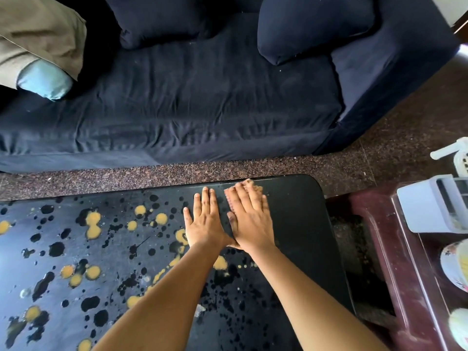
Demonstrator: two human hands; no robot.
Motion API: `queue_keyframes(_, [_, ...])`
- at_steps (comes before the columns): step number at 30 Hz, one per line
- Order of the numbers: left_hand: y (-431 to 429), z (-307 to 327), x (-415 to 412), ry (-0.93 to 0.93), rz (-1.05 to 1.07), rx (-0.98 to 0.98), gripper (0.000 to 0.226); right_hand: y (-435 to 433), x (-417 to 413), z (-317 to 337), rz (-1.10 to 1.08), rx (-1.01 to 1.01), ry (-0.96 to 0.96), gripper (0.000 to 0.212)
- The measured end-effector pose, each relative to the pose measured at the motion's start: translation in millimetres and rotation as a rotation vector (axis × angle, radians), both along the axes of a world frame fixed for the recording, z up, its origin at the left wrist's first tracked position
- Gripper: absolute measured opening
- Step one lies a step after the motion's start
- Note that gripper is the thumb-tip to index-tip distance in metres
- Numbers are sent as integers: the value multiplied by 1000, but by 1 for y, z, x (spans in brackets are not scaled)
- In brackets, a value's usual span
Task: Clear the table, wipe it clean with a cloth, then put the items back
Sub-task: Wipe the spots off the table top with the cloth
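Under blurred right hand (249, 220), pink cloth (228, 198) mostly hidden.

Surroundings: navy sofa (202, 97) behind, speckled brown floor (405, 117), maroon side bench (385, 249) on the right.
Two navy cushions lean on the sofa back, one mid-left (162, 19), one toward the right arm (311, 26). Tan fabric (38, 34) heaped at the sofa's left end, with a light-blue pillow (44, 81) poking out under it. White plastic item (455, 155) at the right edge, cut off, can't identify.
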State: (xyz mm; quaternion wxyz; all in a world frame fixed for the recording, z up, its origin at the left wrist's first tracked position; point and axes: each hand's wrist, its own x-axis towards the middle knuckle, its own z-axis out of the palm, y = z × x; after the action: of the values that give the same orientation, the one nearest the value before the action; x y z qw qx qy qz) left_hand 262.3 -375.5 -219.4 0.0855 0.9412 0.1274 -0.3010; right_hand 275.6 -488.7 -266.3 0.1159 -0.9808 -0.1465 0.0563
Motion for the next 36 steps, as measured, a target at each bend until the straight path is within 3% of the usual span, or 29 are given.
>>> queue_keyframes(3, [1,1,1,23,-37,2,151,-21,2,-1,67,-41,28,56])
queue_keyframes(6, [6,5,5,45,-85,-27,153,-37,-7,1,-262,-48,-13,58])
queue_keyframes(8, [19,7,11,16,-70,-109,146,-29,-13,0,-370,-36,-25,56])
queue_keyframes(10, [33,8,13,-18,-79,-164,132,-12,-22,1,-299,-7,-14,57])
queue_keyframes(12, [42,7,13,-45,-105,-173,118,-3,-32,3,-77,-14,-30,56])
queue_keyframes(15, [41,5,7,-67,-131,-163,117,-23,-37,2,96,-75,-32,56])
queue_keyframes(19, [40,2,4,-92,-110,-166,122,-39,-42,2,-300,-91,-3,58])
queue_keyframes(21, [40,1,4,-76,-120,-164,123,-26,-47,2,-377,-71,-1,59])
queue_keyframes(28, [38,1,6,-16,-146,-137,133,-40,-55,4,131,-94,-20,56])
queue_keyframes(34, [34,3,8,23,-119,-132,134,-35,-58,4,-400,-71,22,60])
queue_keyframes(36, [32,4,9,51,-118,-130,134,-8,-66,7,-315,-21,22,60])
